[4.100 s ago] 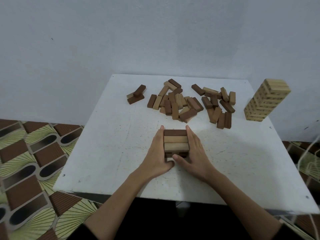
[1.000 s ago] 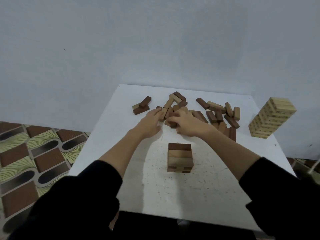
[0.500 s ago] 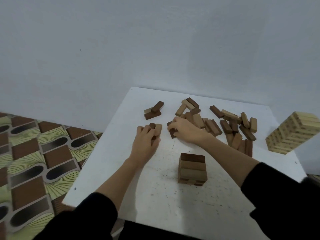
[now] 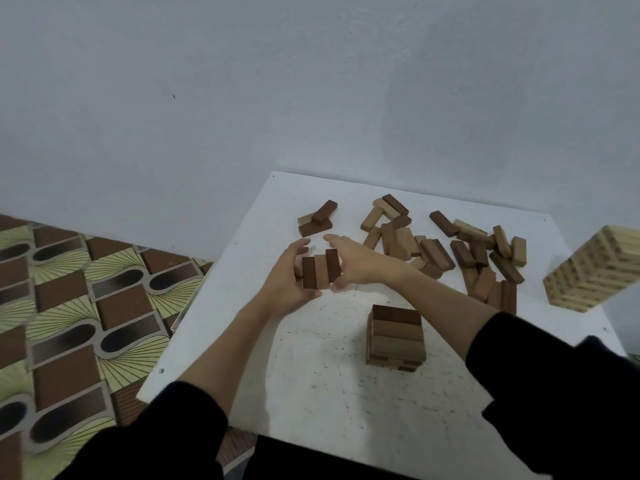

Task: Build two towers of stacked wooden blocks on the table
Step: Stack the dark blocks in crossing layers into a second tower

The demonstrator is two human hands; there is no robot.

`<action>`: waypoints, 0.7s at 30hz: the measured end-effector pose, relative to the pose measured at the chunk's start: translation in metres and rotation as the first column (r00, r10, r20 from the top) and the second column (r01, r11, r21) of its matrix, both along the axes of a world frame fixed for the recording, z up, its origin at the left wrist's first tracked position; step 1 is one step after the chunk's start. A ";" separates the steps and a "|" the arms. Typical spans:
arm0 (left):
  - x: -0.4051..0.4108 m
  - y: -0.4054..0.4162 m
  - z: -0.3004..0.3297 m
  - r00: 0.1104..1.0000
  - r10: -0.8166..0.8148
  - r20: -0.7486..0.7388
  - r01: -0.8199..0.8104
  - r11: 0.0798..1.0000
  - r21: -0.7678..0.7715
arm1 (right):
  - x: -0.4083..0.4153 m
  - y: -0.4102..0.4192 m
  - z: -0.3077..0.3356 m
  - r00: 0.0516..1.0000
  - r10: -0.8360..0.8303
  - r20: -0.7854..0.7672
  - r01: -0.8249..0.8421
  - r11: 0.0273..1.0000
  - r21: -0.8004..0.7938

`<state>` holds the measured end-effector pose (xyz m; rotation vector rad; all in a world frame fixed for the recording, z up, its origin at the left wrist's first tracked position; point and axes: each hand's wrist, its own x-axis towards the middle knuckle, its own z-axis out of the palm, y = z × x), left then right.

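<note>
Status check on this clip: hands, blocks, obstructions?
Left hand and right hand squeezing three blocks together. Short tower stands nearby. Path clear.

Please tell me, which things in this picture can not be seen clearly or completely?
- Tall light tower, head view: its right part is cut off by the frame edge.
- Three blocks held between the left hand and right hand: the fingers hide their sides.
- Short tower: its lower layers are too blurred to count.
- Loose pile: overlapping blocks hide the ones beneath.
</note>
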<state>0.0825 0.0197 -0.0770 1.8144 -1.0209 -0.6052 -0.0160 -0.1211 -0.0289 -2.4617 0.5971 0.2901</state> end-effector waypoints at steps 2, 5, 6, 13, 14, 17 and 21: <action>-0.002 0.001 0.003 1.000 -0.022 -0.011 0.022 1.000 -0.019 | 0.001 0.004 -0.001 0.999 0.029 -0.018 -0.030 0.999 -0.038; -0.005 0.002 0.004 0.999 -0.037 -0.025 0.036 0.999 -0.040 | -0.001 0.010 -0.001 0.997 0.076 -0.014 -0.077 0.991 -0.109; -0.005 0.002 0.004 0.998 -0.042 -0.036 0.040 0.999 -0.037 | -0.002 0.011 -0.001 0.996 0.088 -0.009 -0.088 0.988 -0.123; -0.004 0.001 0.002 0.997 -0.039 -0.064 0.037 0.999 -0.021 | -0.004 0.009 -0.001 0.996 0.082 0.039 -0.080 0.995 -0.067; -0.003 0.001 0.002 0.996 -0.039 -0.074 0.038 0.999 -0.021 | -0.005 0.010 0.000 0.995 0.089 0.041 -0.086 0.994 -0.066; -0.002 0.000 0.002 0.995 -0.052 -0.084 0.052 0.999 -0.013 | -0.006 0.010 -0.001 0.993 0.102 0.052 -0.099 0.993 -0.063; 0.000 0.000 0.005 0.995 -0.067 -0.074 0.068 0.998 0.010 | -0.008 0.010 0.001 0.991 0.104 0.082 -0.102 0.994 -0.036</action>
